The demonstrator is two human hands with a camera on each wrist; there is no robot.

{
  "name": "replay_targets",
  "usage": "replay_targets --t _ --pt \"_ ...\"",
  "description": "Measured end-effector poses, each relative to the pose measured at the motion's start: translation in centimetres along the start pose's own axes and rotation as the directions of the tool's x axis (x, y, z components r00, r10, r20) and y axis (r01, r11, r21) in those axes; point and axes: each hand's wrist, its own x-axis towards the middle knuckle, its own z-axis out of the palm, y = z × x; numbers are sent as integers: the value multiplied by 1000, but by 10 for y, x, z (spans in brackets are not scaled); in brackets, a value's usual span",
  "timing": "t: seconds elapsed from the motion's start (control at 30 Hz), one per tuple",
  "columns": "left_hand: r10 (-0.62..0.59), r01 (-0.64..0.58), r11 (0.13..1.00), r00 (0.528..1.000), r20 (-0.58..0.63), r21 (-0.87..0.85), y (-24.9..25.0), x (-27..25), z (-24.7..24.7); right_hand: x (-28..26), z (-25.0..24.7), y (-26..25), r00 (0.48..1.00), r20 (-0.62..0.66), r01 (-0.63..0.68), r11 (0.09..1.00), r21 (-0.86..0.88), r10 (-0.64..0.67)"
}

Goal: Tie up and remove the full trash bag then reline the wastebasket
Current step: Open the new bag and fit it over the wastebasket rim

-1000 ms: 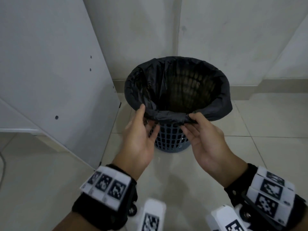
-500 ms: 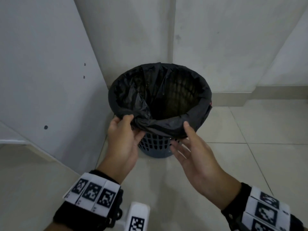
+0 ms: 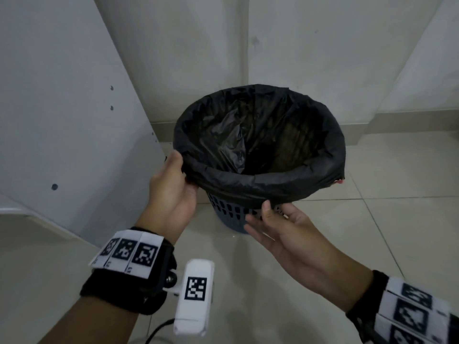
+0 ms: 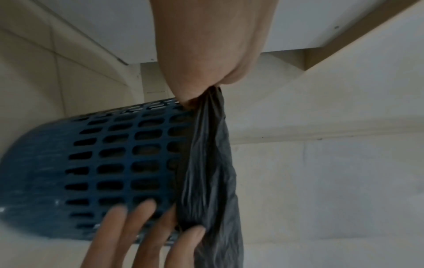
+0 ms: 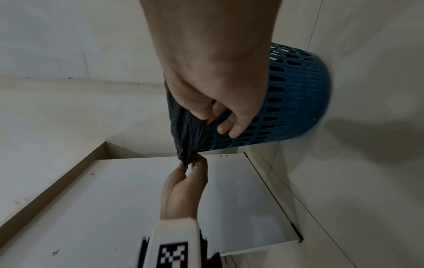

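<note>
Pale floor tiles (image 3: 372, 244) and a corner wall frame the black plastic liner bag (image 3: 260, 180), folded over the blue slotted plastic wastebasket (image 3: 231, 217); the left hand (image 3: 171, 192), having slid leftward, pinches its hem while the right hand (image 3: 280, 227) grips the near edge, relining nearly finished.

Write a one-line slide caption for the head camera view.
Left hand pinches the black trash bag folded over the blue wastebasket rim while the right hand holds its lower edge.

Right hand (image 5: 220, 101) and left hand (image 5: 183, 183), both pinching the black bag's (image 5: 185, 134) folded edge beside the blue wastebasket (image 5: 298, 101).
</note>
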Motion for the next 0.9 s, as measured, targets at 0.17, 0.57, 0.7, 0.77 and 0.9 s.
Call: replay_targets --t 0.17,0.57,0.7,0.77,0.9 --pt "73 -71 989 997 -6 127 -40 -47 -14 5 2 2 999 -52 -4 1000 5 5" --pt "-72 36 952 992 108 305 -70 -81 -9 7 7 1 1000 -16 14 996 -92 -15" --pt "-82 37 950 988 132 311 -67 -79 -5 3 5 3 996 -56 70 995 -65 -74" --pt "-128 83 953 982 138 291 -65 -78 -4 -1 3 3 987 -100 127 992 -13 -128" --pt "-247 209 948 959 139 240 -61 -77 2 -1 2 -2 982 -127 155 984 91 -143"
